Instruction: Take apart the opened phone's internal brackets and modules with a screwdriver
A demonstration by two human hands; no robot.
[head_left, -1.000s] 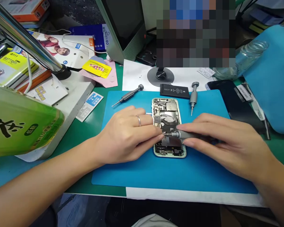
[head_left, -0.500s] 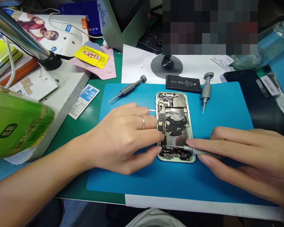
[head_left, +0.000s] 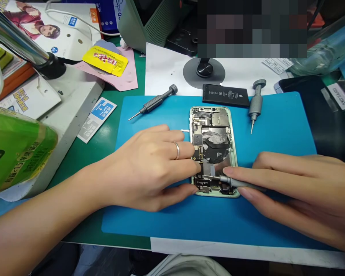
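Observation:
An opened phone (head_left: 214, 147) with a pale green frame lies on the blue mat, its inner boards and a bare metal area showing. My left hand (head_left: 153, 168), with a ring on one finger, rests at the phone's lower left edge, thumb and fingertips closed on it. Between the thumb and fingers of my right hand (head_left: 287, 188) is a slim grey screwdriver (head_left: 228, 181), held nearly flat. Its thin tip reaches over the lower left part of the phone's inside. The SIM tray (head_left: 184, 130) sticks out at the left side of the frame.
Above the phone lies a black battery (head_left: 225, 95). Grey screwdrivers lie left (head_left: 153, 102) and right (head_left: 256, 104) of it on the blue mat (head_left: 161, 226). A dark phone screen (head_left: 307, 103) sits at right. A green packet (head_left: 17, 149) and white box (head_left: 80, 111) stand at left.
The view has shifted slightly. Both hands keep their holds, and the screwdriver tip stays over the same lower part of the phone, with at most a very small movement.

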